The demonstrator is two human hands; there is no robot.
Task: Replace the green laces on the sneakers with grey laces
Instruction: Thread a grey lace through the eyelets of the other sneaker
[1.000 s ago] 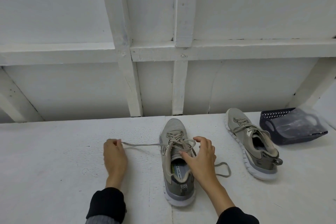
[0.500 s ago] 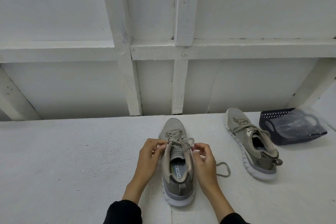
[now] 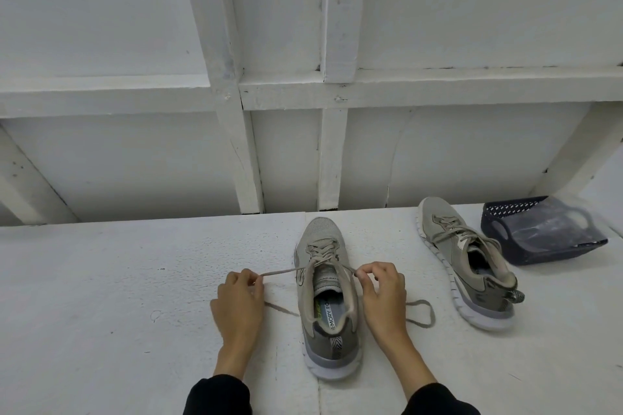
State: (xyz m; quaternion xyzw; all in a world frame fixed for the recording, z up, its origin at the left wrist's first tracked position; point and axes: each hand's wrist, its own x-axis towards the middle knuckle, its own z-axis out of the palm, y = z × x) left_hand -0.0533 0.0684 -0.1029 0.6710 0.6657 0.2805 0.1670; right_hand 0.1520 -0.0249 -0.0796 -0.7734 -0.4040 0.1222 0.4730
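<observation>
A grey-beige sneaker (image 3: 325,344) stands in front of me on the white surface, toe pointing away, laced with a grey lace (image 3: 286,271). My left hand (image 3: 237,305) pinches the lace's left end and holds it taut out to the left of the shoe. My right hand (image 3: 382,293) pinches the other strand at the shoe's right upper edge; that strand's free end (image 3: 424,313) loops on the surface to the right. A second matching sneaker (image 3: 468,266) stands further right, also laced in grey.
A dark blue perforated basket (image 3: 495,222) holding a clear plastic bag sits at the far right, behind the second sneaker. A white panelled wall with wooden battens (image 3: 333,158) rises directly behind the surface. Open white surface (image 3: 101,296) stretches to the left.
My left hand has pulled away from the shoe to the left, drawing the lace end taut. My right hand stays at the shoe's right edge, pinching its strand.
</observation>
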